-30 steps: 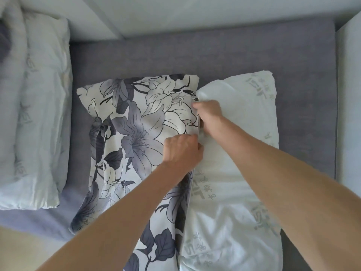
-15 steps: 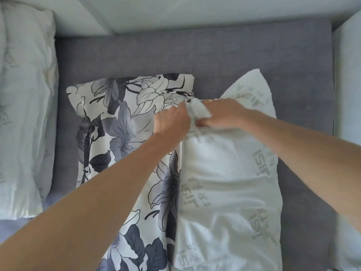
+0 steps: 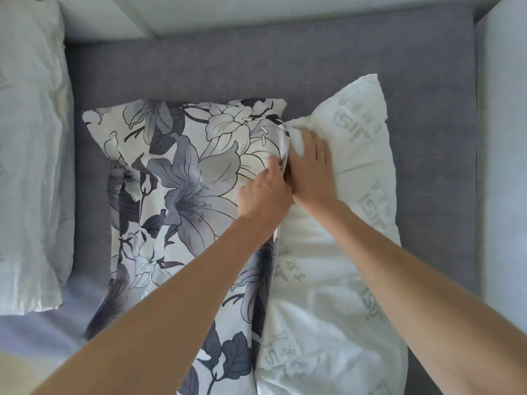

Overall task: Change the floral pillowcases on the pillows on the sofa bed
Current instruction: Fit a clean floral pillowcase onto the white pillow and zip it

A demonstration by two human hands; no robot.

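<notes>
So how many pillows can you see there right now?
2. One bare white pillow lies on the right, half out of the floral pillowcase, under the right hand. Another pillow lies at the left edge. More may be out of view.

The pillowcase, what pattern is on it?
Grey-purple lilies on white on the pillowcase, in the head view.

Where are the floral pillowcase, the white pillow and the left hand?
floral pillowcase (image 3: 182, 178): head view, on the big grey flower.
white pillow (image 3: 362, 155): head view, on its bare upper part.
left hand (image 3: 265, 192): head view, on its back.
</notes>
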